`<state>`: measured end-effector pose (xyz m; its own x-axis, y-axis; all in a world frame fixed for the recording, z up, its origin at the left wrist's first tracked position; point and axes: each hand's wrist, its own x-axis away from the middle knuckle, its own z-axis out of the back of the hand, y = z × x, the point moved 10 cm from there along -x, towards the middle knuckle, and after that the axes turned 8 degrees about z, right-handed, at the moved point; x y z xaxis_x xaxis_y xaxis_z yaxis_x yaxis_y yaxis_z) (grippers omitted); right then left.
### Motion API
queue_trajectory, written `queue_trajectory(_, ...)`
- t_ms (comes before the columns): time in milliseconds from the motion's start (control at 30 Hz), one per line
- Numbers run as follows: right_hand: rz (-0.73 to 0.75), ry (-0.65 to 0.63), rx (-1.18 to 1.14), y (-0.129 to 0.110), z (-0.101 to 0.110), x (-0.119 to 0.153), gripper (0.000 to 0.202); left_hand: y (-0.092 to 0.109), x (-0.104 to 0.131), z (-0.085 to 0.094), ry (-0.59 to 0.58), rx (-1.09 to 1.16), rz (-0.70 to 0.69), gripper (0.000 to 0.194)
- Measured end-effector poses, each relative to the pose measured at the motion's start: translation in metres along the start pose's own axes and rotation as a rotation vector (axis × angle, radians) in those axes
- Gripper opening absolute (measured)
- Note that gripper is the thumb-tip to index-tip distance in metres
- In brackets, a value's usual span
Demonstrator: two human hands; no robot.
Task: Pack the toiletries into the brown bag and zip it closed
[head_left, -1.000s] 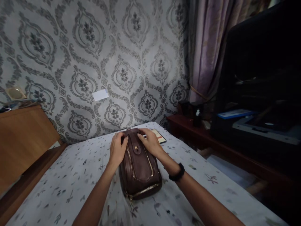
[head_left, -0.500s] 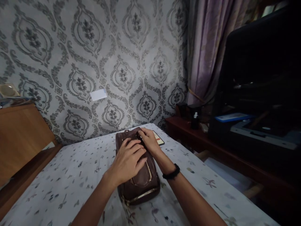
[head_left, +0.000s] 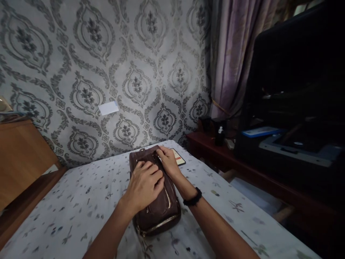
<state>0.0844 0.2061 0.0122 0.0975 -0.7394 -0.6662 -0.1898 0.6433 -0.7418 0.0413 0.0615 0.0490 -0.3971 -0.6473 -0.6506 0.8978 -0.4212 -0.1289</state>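
Observation:
A dark brown leather bag (head_left: 157, 205) with gold zips lies on the patterned white sheet, its long side running away from me. My left hand (head_left: 147, 183) rests over its upper face, fingers curled closed against the leather near the pocket; the fingertips are hidden. At the far right edge of the bag, my right hand (head_left: 168, 162) pinches its top edge beside the dark pocket opening, thumb and fingers closed. A black band (head_left: 193, 197) circles my right wrist. Just beyond that hand lies a phone (head_left: 179, 157) with a lit screen, partly covered by the hand.
The white sheet (head_left: 94, 201) covers the surface under the bag. To the right stands a dark red desk (head_left: 207, 147) with a small dark bottle (head_left: 220, 136) and a large black screen (head_left: 285, 79). A wooden panel (head_left: 29, 158) is at the left, and a patterned wall (head_left: 129, 54) stands behind.
My left hand's fingers have curled in from a more spread pose. My right hand still grips the bag's far edge. The whole view has shifted slightly.

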Motion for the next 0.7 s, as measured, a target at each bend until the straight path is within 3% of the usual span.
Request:
queue_trajectory(367,-0.004,-0.004,0.023,0.005,0.001,-0.001,0.029,-0.009,0.000,-0.006,-0.059,0.024,0.100,0.011)
queue_trajectory(700,0.033,-0.015,0.091,-0.006,-0.001,0.000,0.028,-0.016,0.002,-0.009,-0.081,0.072,0.153,0.004)
